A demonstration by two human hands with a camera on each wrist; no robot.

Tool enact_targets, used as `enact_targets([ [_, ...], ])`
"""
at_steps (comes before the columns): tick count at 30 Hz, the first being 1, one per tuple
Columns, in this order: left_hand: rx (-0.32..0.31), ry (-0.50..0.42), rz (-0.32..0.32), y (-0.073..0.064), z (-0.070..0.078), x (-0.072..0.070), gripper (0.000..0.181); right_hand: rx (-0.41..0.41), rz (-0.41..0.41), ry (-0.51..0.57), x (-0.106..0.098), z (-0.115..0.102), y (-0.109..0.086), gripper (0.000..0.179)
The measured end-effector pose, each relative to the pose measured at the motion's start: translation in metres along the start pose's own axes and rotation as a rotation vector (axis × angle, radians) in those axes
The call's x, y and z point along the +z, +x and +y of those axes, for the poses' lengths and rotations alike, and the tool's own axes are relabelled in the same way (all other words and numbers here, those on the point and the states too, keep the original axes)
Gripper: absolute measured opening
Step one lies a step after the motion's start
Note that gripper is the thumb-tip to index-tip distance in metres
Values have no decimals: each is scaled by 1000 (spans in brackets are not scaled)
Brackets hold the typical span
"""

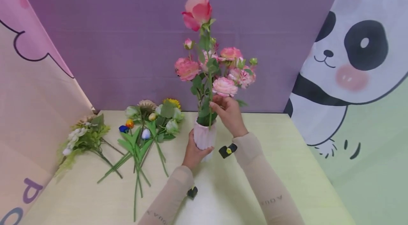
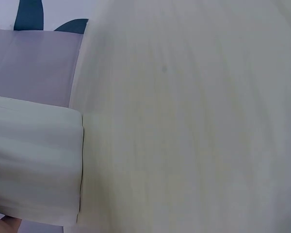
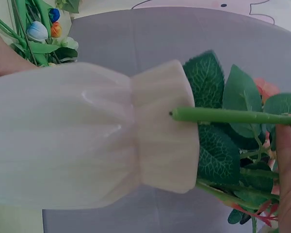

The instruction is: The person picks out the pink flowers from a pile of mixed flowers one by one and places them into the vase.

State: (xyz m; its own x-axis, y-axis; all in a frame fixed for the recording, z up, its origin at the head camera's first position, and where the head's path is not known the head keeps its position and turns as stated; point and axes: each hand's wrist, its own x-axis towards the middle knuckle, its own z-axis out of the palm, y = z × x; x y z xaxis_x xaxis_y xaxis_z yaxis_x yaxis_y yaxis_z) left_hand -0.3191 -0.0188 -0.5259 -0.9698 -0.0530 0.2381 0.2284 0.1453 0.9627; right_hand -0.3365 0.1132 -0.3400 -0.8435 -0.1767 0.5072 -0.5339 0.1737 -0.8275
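Note:
Around the pale pleated vase [image 1: 204,139] my left hand [image 1: 192,154] is wrapped, thumb across its front. The vase's lower part [image 2: 34,160] fills the left of the left wrist view, its base close to the table. My right hand [image 1: 230,114] pinches the long green stem of a large pink rose [image 1: 197,11] above the rim. In the right wrist view the cut end of that stem [image 3: 189,114] overlaps the outside of the vase's flared neck [image 3: 160,155]. Smaller pink flowers [image 1: 225,86] with green leaves [image 3: 203,82] stand in the vase.
On the table's left lie tulips [image 1: 146,134] with long crossed stems, a yellow flower [image 1: 172,103], and a white-flowered spray [image 1: 76,136]. A purple backdrop [image 1: 127,40] rises behind the table [image 1: 274,182]. A panda print [image 1: 360,51] hangs at right.

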Motion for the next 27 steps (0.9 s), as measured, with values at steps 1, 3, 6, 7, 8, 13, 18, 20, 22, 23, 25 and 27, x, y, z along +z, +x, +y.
enact_targets([
  [1, 6, -6, -3, -2, 6, -1, 95, 4, 1, 2, 0, 0, 1, 19],
  [3, 5, -12, -13, -6, 18, -4, 93, 14, 12, 32, -1, 1, 3, 19],
  [6, -3, -10, -31, -12, 36, -7, 91, 13, 48, 76, -1, 2, 4, 19],
  [7, -5, -4, -33, -13, 36, -8, 91, 6, 62, 88, -1, 2, 5, 19],
  [8, -8, -2, -34, -13, 37, -8, 91, 3, 76, 109, 0, 3, 5, 20],
  [13, -4, 1, -34, -12, 36, -8, 92, -7, 113, 159, 1, 1, 7, 19],
  [18, -29, -5, -39, -10, 31, -7, 93, -5, 122, 170, 2, 2, 7, 18],
  [20, -29, -16, -34, -7, 21, -4, 94, 2, 129, 187, 3, 2, 7, 18],
  [22, -25, -24, -28, -3, 10, -2, 96, 9, 135, 196, 3, 3, 7, 17],
  [23, -24, -28, -24, -1, 5, -1, 97, 10, 138, 197, 4, 3, 7, 16],
  [25, -20, -35, -16, 1, -3, 0, 98, 2, 137, 167, 5, 4, 6, 16],
  [27, -13, -36, -10, 1, -5, 0, 98, -15, 127, 106, 6, 5, 4, 16],
])
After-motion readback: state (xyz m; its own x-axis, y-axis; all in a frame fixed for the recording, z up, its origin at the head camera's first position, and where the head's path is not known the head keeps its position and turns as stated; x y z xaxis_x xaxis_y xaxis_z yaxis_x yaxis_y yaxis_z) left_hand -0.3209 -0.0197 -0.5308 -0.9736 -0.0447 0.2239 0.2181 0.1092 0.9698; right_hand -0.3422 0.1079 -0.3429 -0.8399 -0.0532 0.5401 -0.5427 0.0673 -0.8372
